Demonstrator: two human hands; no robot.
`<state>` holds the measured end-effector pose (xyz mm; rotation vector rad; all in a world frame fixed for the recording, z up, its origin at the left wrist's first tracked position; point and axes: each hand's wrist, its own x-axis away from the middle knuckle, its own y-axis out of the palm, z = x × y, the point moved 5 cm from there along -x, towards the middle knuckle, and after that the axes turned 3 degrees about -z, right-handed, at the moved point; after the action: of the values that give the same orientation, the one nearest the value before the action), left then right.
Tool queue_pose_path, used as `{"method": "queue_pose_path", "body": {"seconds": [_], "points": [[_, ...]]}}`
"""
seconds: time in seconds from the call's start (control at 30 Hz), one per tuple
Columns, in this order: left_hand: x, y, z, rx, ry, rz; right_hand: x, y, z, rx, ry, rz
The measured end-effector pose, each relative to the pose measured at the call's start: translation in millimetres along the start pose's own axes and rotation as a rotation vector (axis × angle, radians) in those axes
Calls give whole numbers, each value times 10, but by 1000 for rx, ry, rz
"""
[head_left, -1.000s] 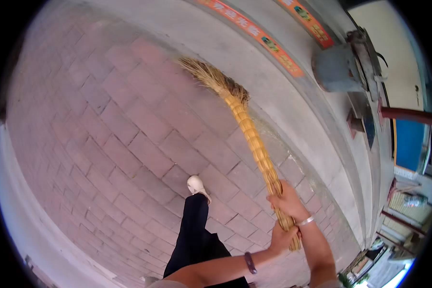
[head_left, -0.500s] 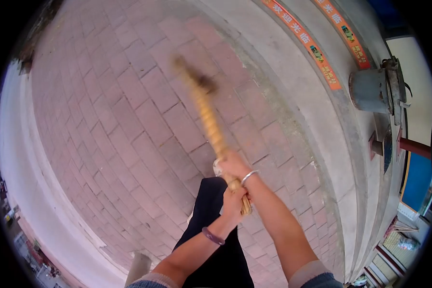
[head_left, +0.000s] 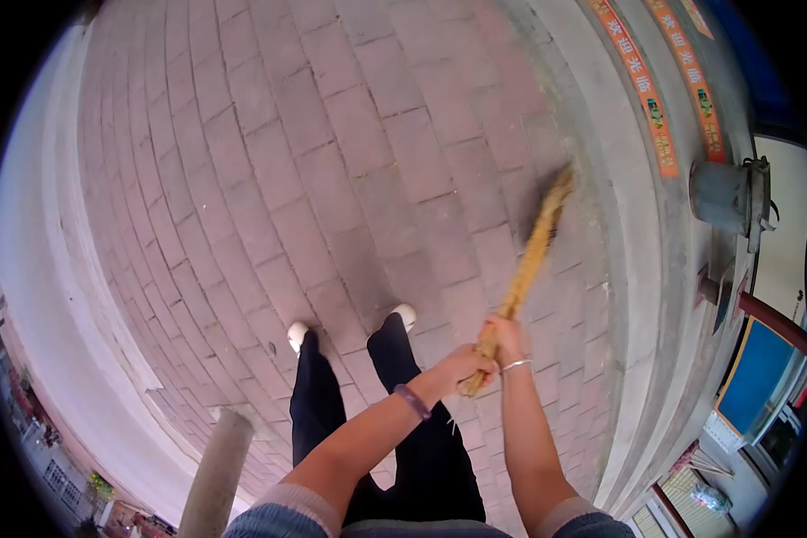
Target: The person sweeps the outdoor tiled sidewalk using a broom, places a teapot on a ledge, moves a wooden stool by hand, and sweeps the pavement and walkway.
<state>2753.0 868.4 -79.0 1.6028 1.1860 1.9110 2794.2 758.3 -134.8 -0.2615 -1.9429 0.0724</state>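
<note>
A yellow straw broom [head_left: 531, 261] slants up and to the right across the brick pavement [head_left: 332, 188], its bristle end near the kerb of the steps. My right hand [head_left: 506, 339] is wrapped round the handle, with a silver bracelet on that wrist. Just below and to the left of it, my left hand [head_left: 464, 366] grips the handle close to its butt end; a purple bangle is on this wrist. The broom's bristles are slightly blurred, and the fingers are partly hidden around the handle.
Grey steps [head_left: 632, 260] with orange lettered strips [head_left: 635, 76] rise on the right. A metal bucket [head_left: 722, 195] stands on them, near a blue board [head_left: 755, 377]. A round post [head_left: 217, 475] is at the lower left. Two white shoes [head_left: 298, 336] show below.
The broom's bristle end has swung from the upper left over to the right, toward the steps. Both hands keep their hold. The view has shifted, and both shoes and the post now show clearly.
</note>
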Motion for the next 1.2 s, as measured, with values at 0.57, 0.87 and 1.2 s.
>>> {"method": "queue_pose_path", "body": {"seconds": [0.57, 0.87, 1.2], "points": [[2426, -1596, -898, -157, 171, 446, 1398, 2456, 1433, -56, -35, -207], [3708, -2902, -1304, 36, 254, 802, 1692, 4261, 2746, 134, 26, -527], [3792, -2614, -1755, -232, 176, 569, 2241, 3498, 2727, -33, -37, -270]]}}
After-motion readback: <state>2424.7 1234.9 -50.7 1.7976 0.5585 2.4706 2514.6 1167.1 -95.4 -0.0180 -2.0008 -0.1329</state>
